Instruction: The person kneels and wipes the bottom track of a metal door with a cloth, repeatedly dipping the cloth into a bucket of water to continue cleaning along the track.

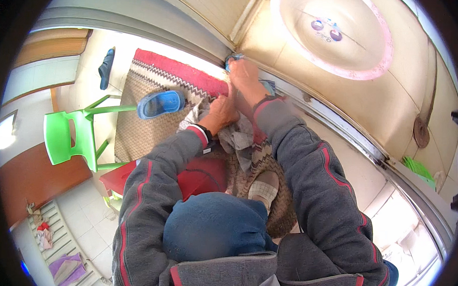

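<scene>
My right hand (244,73) reaches forward to the corner where the sliding-door track (310,98) meets the door frame. Its fingers are closed on a small blue wad (233,60), which looks like a cloth and presses into that corner. Just behind and to the left is my left hand (221,114), its fingers curled around a bunched grey cloth (238,141). Folds of that cloth show on both sides of the hand. Below both hands, a patterned rug (149,136) with a red border reaches the door sill. Another bluish piece (269,85) shows partly behind my right wrist.
A pink-rimmed basin (383,67) stands on the tiles beyond the track. To the left are a blue plastic clog (160,104), a dark slipper (106,68) and a green plastic chair (72,137). A round drain cover (421,131) and green bristles (419,170) are at right.
</scene>
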The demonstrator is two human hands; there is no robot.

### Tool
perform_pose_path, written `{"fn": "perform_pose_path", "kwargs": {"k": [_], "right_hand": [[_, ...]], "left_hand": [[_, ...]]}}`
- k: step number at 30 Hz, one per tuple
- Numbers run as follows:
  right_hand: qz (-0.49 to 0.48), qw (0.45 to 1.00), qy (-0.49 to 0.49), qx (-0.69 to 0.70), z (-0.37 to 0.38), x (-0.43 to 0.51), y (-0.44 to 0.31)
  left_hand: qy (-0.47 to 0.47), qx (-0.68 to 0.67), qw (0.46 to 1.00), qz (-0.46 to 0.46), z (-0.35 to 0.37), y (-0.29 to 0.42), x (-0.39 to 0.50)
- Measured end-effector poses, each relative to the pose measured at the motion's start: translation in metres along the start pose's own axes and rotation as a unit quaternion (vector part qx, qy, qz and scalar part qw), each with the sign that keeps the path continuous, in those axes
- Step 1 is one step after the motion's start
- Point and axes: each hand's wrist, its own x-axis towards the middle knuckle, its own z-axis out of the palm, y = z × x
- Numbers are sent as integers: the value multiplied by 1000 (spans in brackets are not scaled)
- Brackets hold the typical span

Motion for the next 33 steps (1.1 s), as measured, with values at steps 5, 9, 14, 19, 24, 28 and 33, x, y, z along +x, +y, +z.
{"fn": "perform_pose_path", "kwargs": {"k": [5,9,14,19,24,28,33], "right_hand": [[-47,990,-129,34,-1,27,20],[-117,976,-167,78,-6,29,47],[-22,967,-165,192,2,39,41],[-47,972,-222,67,-8,35,34],[54,975,-210,43,-23,7,41],[-17,976,-146,162,-16,7,31],[37,982,-142,118,-10,11,25]], "left_hand": [[-42,-8,999,6,-10,3,-1],[-66,-16,998,-6,-18,5,2],[-16,-20,1000,15,-16,3,-2],[-47,-19,998,31,-14,-1,-1],[-67,-18,998,10,-19,2,3],[-46,-14,998,37,-16,1,2],[-13,4,1000,0,4,-5,11]]}}
